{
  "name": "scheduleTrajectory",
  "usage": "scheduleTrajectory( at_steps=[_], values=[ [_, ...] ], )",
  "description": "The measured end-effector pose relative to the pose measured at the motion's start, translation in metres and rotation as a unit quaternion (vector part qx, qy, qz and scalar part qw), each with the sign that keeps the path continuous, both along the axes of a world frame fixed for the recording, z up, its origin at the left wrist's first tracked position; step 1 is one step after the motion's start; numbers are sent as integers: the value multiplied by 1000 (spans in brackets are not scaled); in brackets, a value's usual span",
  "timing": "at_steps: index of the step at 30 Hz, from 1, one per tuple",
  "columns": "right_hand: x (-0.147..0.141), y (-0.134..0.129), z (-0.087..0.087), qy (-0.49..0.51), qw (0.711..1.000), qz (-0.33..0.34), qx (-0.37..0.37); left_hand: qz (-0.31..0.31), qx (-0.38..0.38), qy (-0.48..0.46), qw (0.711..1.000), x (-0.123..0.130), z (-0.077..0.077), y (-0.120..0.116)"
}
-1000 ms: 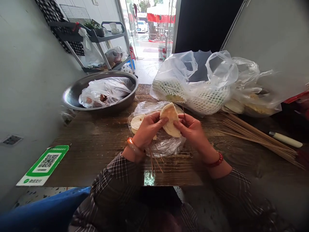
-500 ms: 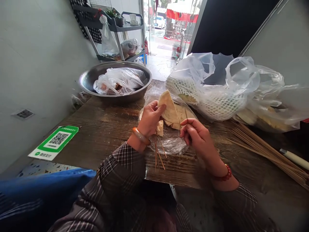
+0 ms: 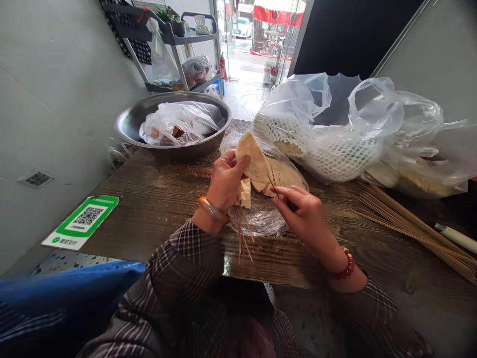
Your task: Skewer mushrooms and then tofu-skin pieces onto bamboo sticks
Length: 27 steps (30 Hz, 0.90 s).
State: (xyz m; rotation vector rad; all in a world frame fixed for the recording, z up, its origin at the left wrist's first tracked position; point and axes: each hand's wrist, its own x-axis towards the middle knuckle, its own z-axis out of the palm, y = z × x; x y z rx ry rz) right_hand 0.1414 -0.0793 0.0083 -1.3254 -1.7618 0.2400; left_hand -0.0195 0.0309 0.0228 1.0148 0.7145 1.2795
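Note:
A pale flat wedge of food [image 3: 254, 155] is gripped between the thumb and fingers of my left hand [image 3: 225, 181], tilted with its point upward. My right hand [image 3: 303, 205] pinches a thin wooden skewer [image 3: 272, 180] at the wedge's lower right corner; whether its tip is inside cannot be made out. Several skewers [image 3: 244, 243] stick out below my left hand, beside a small pale piece [image 3: 245, 193]. Beneath both hands, more flat pieces [image 3: 283, 174] lie on crumpled clear plastic [image 3: 266, 222].
On the wooden table [image 3: 149, 199] a metal basin [image 3: 130, 130] holds a plastic bag. Bags with netted items [image 3: 335, 154] stand behind my right hand. A skewer bundle [image 3: 406, 219] and a pale handle [image 3: 460, 238] lie right, a green QR card [image 3: 84, 219] left.
My right hand has shifted slightly left, and its skewer now meets the wedge's lower corner. The view has shifted slightly. My left hand still holds the wedge.

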Motion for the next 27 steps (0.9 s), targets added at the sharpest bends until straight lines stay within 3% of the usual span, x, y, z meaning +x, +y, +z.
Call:
scheduleTrajectory(
  at_steps=[5, 27],
  values=[
    [-2, 2, -2, 57, 998, 18, -23, 1, 8, 11, 1000, 0, 0, -1],
    [3, 9, -11, 28, 998, -7, -62, -13, 66, 34, 997, 3, -1, -8]
  ],
)
